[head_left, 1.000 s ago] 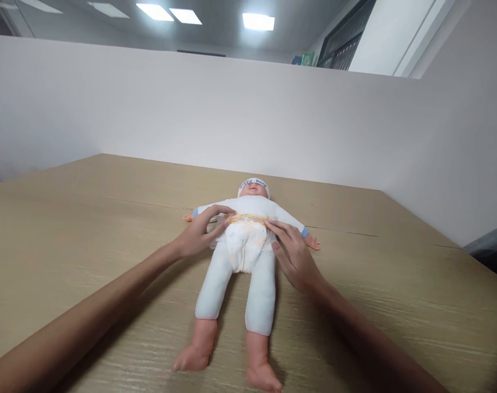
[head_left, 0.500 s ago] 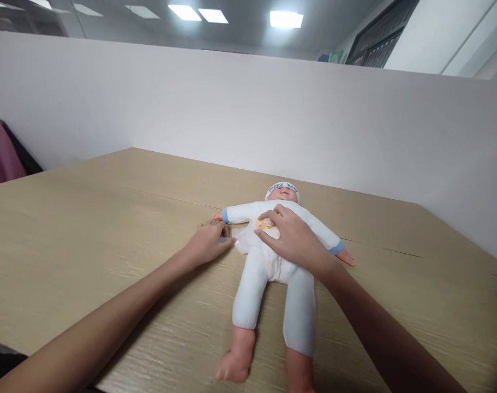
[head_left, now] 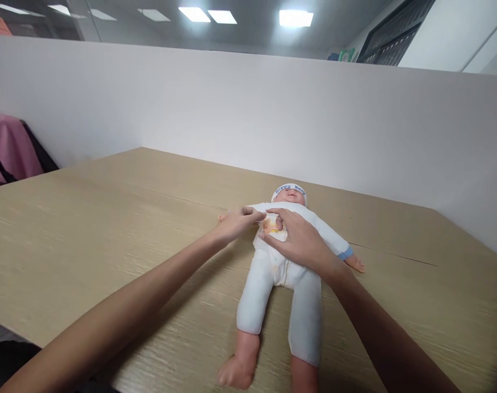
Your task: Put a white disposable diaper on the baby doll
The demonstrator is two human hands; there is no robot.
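Observation:
A baby doll (head_left: 277, 288) in a white romper and a white cap lies on its back on the wooden table (head_left: 109, 218), head away from me. A white diaper with a yellow print (head_left: 270, 224) sits around its waist. My left hand (head_left: 234, 225) reaches in from the left, its fingers pinched together at the diaper's side edge by the doll's arm. My right hand (head_left: 301, 243) rests on the doll's belly, thumb and bent fingers closed around the diaper's front waistband. The doll's bare feet point toward me near the bottom edge of the view.
A white partition wall (head_left: 232, 109) runs along the table's far edge and right side. A pink cloth over a dark chair (head_left: 6, 147) stands off the table at the far left. A seam crosses the tabletop behind the doll.
My left hand has moved from the table beside the doll up to the diaper's side edge. My right hand has stayed on the belly. The view has shifted slightly left.

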